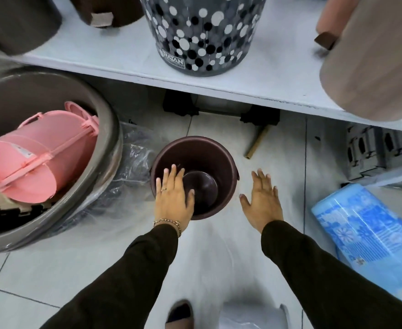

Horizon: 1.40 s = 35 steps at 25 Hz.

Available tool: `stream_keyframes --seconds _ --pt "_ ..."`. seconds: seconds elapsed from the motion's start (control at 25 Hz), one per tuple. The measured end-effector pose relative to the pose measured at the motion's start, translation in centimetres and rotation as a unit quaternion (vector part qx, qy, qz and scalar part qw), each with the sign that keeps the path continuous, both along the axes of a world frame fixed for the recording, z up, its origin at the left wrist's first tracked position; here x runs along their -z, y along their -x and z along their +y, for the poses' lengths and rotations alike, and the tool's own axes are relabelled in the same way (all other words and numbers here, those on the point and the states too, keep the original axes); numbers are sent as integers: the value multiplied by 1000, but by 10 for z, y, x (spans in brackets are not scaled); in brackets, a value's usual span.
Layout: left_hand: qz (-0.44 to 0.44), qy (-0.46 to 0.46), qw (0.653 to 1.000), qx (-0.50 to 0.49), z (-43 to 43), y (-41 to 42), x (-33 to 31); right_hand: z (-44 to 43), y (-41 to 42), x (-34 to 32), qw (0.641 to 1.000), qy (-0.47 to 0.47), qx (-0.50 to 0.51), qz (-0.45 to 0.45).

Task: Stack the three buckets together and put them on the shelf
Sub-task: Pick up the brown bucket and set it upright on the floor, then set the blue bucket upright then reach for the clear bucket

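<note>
On the tiled floor below the shelf (133,65) stands the dark bucket (219,157). Left hand (172,198), fingers spread, overlaps its near-left rim; right hand (263,200), fingers spread, is beside it, empty.

We look down on a floor (219,252) of pale grey tiles with thin dark joints. A white shelf (114,60) crosses the top of our view, its front edge chipped in places. Beneath it we see a dark bracket (221,111) and a short tan tube (257,144) lying on the tiles. At the left stands a large grey tub (105,148) wrapped in clear plastic sheeting (136,157). At the right, grey crates (371,153) sit under the shelf. The light is even and soft.
</note>
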<state>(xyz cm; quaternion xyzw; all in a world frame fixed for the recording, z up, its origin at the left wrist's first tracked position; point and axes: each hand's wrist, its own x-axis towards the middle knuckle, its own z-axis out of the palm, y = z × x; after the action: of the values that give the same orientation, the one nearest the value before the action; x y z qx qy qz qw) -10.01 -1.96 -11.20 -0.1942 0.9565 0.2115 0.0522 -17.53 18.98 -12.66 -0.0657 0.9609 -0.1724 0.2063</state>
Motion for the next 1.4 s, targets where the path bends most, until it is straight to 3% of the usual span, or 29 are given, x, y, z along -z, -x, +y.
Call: stream_keyframes --seconds 0.16,0.4,0.6,0.72,0.88,1.04,1.2,1.32,1.4 --pt "-17 37 997 59 67 -6 -13 64 -14 -14 1000 -9 -17 2" --pt "-48 37 992 112 223 -22 -6 236 -32 -26 999 -48 12 -22" --pt "-67 -49 985 153 380 -28 27 397 -32 -7 989 -103 81 -62" --pt "-108 -125 973 159 470 -27 57 475 -22 16 982 -156 60 -84" --pt "-161 -195 957 138 567 -19 99 535 -5 51 990 -136 13 -22" --pt "-112 -205 971 44 599 -12 106 556 3 58 986 -110 -66 106" --pt "19 -185 982 30 576 9 77 540 30 36 983 37 7 180" --pt "44 -200 977 -52 549 29 60 526 43 25 990 23 78 117" --pt "18 -270 953 -135 534 43 58 532 36 30 991 -19 125 35"
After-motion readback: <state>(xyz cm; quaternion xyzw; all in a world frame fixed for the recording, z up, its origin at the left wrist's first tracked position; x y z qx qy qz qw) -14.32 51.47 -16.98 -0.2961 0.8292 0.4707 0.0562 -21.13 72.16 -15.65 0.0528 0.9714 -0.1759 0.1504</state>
